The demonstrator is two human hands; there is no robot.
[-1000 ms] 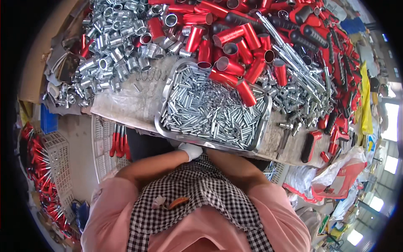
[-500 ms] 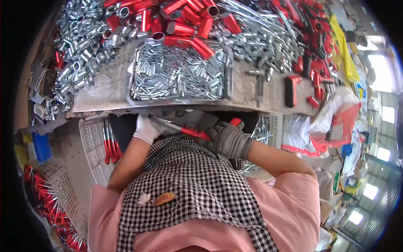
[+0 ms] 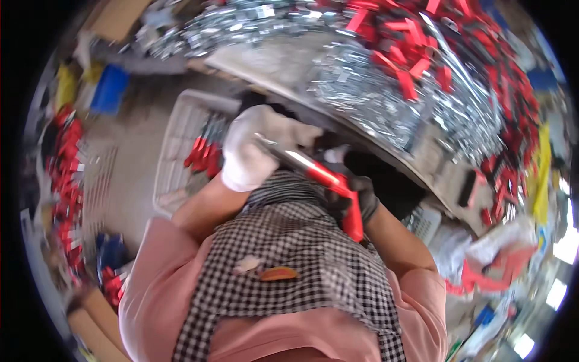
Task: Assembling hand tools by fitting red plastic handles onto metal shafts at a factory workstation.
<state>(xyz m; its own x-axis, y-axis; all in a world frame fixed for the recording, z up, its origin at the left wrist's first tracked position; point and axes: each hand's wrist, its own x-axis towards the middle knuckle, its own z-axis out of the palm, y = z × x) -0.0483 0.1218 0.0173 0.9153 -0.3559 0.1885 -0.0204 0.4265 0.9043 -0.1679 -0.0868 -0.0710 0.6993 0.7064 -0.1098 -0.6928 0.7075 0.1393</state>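
Head view, blurred by motion: a red-handled tool (image 3: 325, 177) lies slantwise between the person's two gloved hands, in front of the body and on the near side of the workbench (image 3: 268, 63). Its long axis runs from far left to near right. The silver shaft makes up the far-left part; the red part begins about midway and bends at the right hand, so that the handle's last stretch points almost straight toward the person, over the right edge of the checked apron (image 3: 289, 241).

The right hand (image 3: 366, 192), in a dark glove, is wrapped round the red handle at the bend, with glove showing on both sides of it. The left hand (image 3: 244, 154), in a white glove, is at the opposite end: the shaft's silver tip lies against it, though the blur hides whether the fingers close round the metal.

Just left of the white glove stands a pale plastic basket (image 3: 174, 136) with several red-handled pieces (image 3: 208, 154) inside. The left hand is clearly the nearer one to it, and the tool's silver end faces that side. Far to the right, silver parts (image 3: 362, 90) and red tubes (image 3: 416, 51) are heaped on the bench.
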